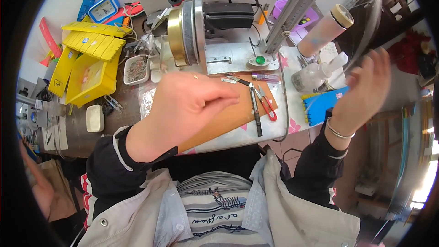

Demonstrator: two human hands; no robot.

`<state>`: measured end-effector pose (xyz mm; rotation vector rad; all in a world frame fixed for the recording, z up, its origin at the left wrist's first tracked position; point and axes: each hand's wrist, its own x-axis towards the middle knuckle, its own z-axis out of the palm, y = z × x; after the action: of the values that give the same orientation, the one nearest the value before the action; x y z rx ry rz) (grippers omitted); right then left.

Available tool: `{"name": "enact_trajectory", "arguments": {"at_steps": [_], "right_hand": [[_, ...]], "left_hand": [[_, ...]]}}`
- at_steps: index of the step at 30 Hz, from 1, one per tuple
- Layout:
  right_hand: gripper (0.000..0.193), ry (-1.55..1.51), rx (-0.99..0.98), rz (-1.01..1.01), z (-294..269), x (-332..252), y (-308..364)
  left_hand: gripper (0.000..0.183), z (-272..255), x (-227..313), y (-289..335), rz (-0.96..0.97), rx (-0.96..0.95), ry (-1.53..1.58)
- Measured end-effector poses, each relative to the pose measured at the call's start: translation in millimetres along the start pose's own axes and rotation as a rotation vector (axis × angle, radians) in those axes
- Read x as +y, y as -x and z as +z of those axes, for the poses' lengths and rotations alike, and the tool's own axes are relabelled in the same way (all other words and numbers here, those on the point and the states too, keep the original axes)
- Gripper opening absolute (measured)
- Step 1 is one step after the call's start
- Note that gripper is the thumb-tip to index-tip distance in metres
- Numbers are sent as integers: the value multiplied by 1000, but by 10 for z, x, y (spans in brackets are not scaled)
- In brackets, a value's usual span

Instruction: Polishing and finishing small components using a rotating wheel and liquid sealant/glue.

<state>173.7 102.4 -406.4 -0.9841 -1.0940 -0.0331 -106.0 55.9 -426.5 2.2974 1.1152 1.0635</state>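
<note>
My left hand [183, 105] is held over a brown board [215, 126], thumb and fingers pressed together in a pinch. Whatever sits between those fingertips is hidden or too small to make out. Off to the right, my right hand [363, 89] is raised beyond the table edge, its fingers stretched upward and a little blurred, with nothing visible in them. Near the left fingertips lie a slim black-handled tool [255, 110], red-handled snips [269, 107] and a purple lighter [265, 77]. A clear squeeze bottle [313, 77] and a blue ridged strip [324, 105] are nearest my right hand.
A machine with a brass-coloured wheel [175, 36] and green button [260, 60] stands behind the board. At left are a white tray of small metal bits [136, 81], a yellow bin [91, 89] and a white dish [95, 119]. A tall bottle [322, 32] stands back right.
</note>
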Motion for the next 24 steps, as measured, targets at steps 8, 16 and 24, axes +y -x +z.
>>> {"name": "enact_trajectory", "arguments": {"at_steps": [8,16,24], "right_hand": [[37,-48,-936,-221,21,-515,775],[15,1,-929,-75,39,-320,831],[31,72,-699,117,262,-513,890]], "left_hand": [[13,216,-46,65,197,-30,-266],[14,-47,-81,196,178,231,-10],[13,-129,-181,294,108,272,56]]}}
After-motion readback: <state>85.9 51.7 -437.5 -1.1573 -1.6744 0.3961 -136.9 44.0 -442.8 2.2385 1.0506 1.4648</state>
